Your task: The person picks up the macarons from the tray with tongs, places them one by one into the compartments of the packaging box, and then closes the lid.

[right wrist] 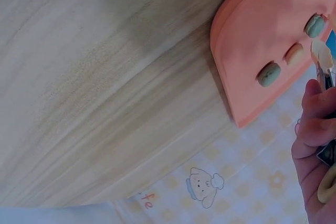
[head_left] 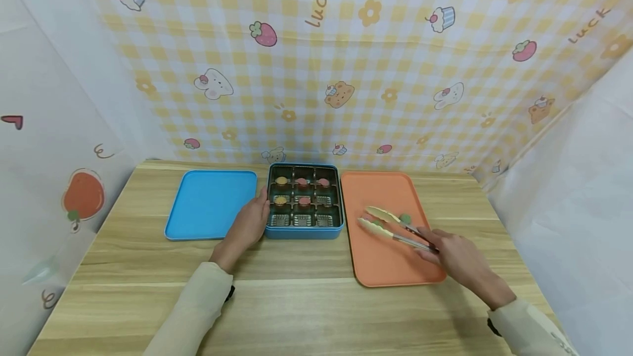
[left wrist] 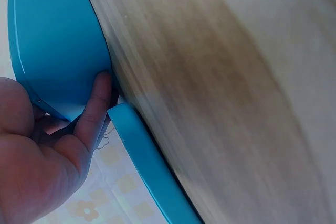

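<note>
Against the left wall of a blue tin [head_left: 304, 233], my left hand [head_left: 251, 216] presses with nearly straight fingers; in the left wrist view one finger [left wrist: 94, 106] lies along that wall near the table. Pink macarons [head_left: 304, 201] and yellow macarons [head_left: 280, 201] sit in the tin's dark divided insert. Over the orange tray [head_left: 395, 262], my right hand [head_left: 460, 257] grips tongs [head_left: 407, 240] with metal arms and pale yellow tips. The tips stand apart around a partly hidden macaron. A green macaron [head_left: 405, 218] lies beside them; the right wrist view also shows a pale orange macaron [right wrist: 295, 54].
A blue lid [head_left: 212, 205] lies flat to the left of the tin. The wooden table [head_left: 296, 312] backs onto a checked cloth [head_left: 296, 98] with cartoon prints. White cloth walls [head_left: 568, 180] close off both sides.
</note>
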Demonstrator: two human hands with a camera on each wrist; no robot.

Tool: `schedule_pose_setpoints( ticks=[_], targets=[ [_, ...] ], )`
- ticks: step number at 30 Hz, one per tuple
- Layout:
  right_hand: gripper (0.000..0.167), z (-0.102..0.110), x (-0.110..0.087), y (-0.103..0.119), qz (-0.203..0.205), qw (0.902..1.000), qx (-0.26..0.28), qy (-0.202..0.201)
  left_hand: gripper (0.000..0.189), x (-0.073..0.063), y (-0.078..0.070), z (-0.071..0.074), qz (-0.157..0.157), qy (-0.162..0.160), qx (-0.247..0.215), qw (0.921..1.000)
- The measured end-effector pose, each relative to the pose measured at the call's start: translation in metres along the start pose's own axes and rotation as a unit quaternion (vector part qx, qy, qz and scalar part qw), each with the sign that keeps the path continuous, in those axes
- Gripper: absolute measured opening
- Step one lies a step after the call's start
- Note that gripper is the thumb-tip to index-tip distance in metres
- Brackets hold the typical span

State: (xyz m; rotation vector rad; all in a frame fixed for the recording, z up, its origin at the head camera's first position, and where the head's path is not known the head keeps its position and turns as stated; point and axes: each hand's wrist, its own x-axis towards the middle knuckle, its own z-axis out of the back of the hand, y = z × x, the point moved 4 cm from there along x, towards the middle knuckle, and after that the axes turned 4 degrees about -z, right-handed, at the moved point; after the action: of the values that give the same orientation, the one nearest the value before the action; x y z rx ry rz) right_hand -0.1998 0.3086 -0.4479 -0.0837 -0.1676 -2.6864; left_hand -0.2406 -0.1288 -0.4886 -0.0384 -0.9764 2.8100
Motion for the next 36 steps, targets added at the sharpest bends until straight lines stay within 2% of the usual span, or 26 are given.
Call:
schedule_pose_setpoints(
  ticks=[15,23,31,36],
  targets=[
    [0.039,0.002,0.006,0.005,0.014,0.9998,-0.014,0.001,0.052,0.0,0.0,0.0,-0.004,-0.003,-0.003,1.0],
    [0.045,0.004,0.012,0.007,0.015,0.9993,-0.009,-0.032,0.052,0.0,-0.001,0.001,-0.001,-0.002,-0.008,1.0],
    [0.031,0.009,0.024,0.017,0.012,0.9986,0.012,-0.051,0.052,0.0,-0.001,0.0,-0.002,0.0,-0.009,1.0],
    [0.032,0.011,0.034,0.028,0.029,0.9965,0.004,-0.078,0.052,0.0,0.0,0.0,-0.002,-0.007,-0.008,0.9999]
  ],
)
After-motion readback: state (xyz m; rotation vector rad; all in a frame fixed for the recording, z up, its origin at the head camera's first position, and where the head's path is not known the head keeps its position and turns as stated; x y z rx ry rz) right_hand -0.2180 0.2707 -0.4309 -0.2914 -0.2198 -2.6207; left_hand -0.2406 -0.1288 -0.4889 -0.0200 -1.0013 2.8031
